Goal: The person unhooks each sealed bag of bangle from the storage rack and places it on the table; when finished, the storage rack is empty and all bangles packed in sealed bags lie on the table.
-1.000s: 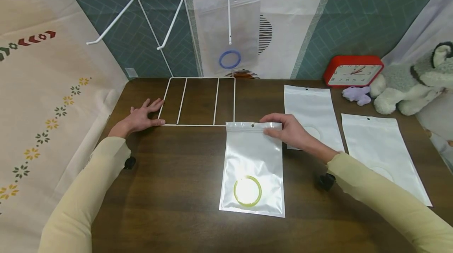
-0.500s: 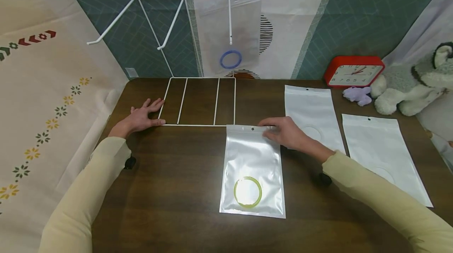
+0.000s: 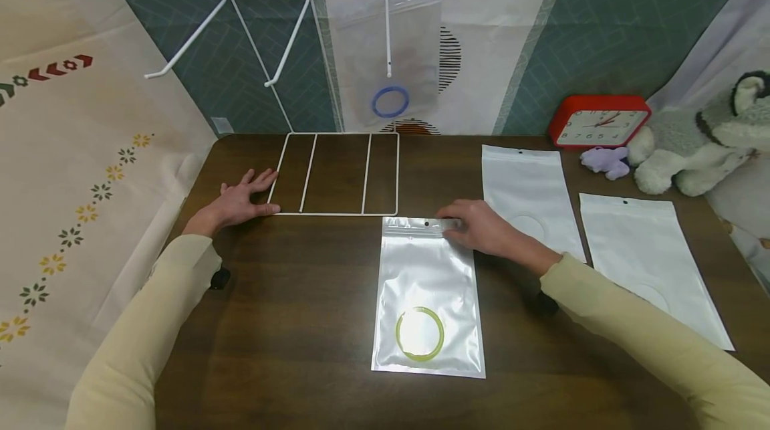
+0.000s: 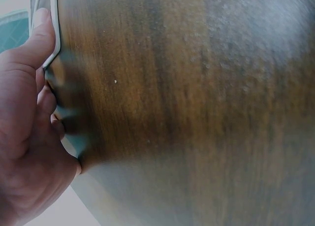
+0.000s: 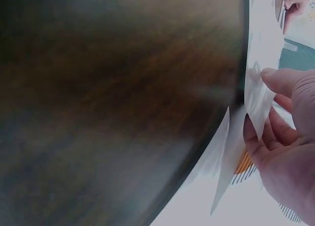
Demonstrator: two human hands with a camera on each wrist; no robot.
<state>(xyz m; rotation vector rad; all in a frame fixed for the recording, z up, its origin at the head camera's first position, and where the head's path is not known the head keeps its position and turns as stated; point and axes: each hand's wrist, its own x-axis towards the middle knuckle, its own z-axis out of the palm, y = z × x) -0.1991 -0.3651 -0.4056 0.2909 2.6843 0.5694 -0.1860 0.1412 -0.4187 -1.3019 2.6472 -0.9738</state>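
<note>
"What did the head view show on the table (image 3: 289, 323)?"

"A silvery bag (image 3: 427, 276) lay toward the middle, with a yellow-green ring (image 3: 398, 333) near its bottom edge. Its top edge was just below the front bar of a white wire rack (image 3: 331, 214). The right hand (image 3: 481, 226) held the bag's top right corner."

"And the left hand (image 3: 237, 202)?"

"Fingers spread wide, thumb and forefinger touching the rack's left front corner."

"Anything around them?"

"A clear bag (image 3: 415, 49) with a blue ring (image 3: 406, 101) hung from a prong of the rack. To the right lay two white bags (image 3: 526, 179) (image 3: 637, 236), and behind them stood a red clock (image 3: 600, 122), beside a small purple toy (image 3: 606, 161) and a plush animal (image 3: 680, 142)."

"The left wrist view?"

"The thumb rested along the white bar; wood grain filled most of the rest."

"And the right wrist?"

"Thumb on one face of the silvery bag, fingers behind the other: a narrow pinch."
</note>
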